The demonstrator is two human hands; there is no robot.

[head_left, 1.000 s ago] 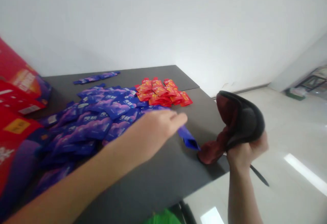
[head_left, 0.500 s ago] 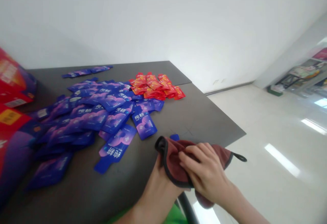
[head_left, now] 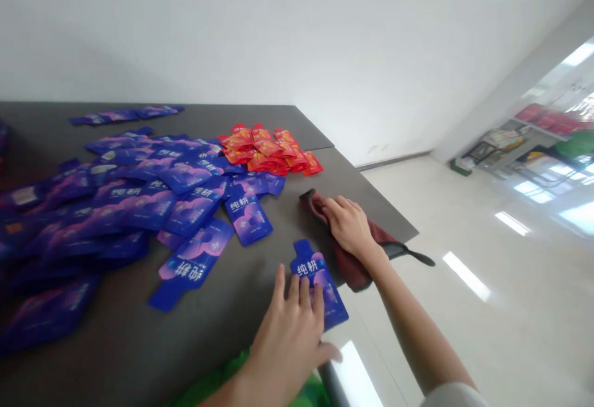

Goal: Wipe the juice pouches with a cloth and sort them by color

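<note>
My left hand has its fingers spread over the lower part of a blue pouch that lies at the table's front edge. Farther right, my right hand grips a brown cloth with dark trim; the cloth rests on the table corner area and hangs partly over the edge, its black loop sticking out to the right. To the left spreads a big heap of blue and purple pouches. A smaller pile of red and orange pouches lies behind, touching the blue ones.
The dark grey table meets a white wall at the back. A short row of blue pouches lies near the wall. Shiny floor shows on the right, with cluttered shelving in the distance.
My left hand has come out from under the cloth and opened over the blue pouch. My right hand has moved the cloth up and away from it. The view has shifted right.
</note>
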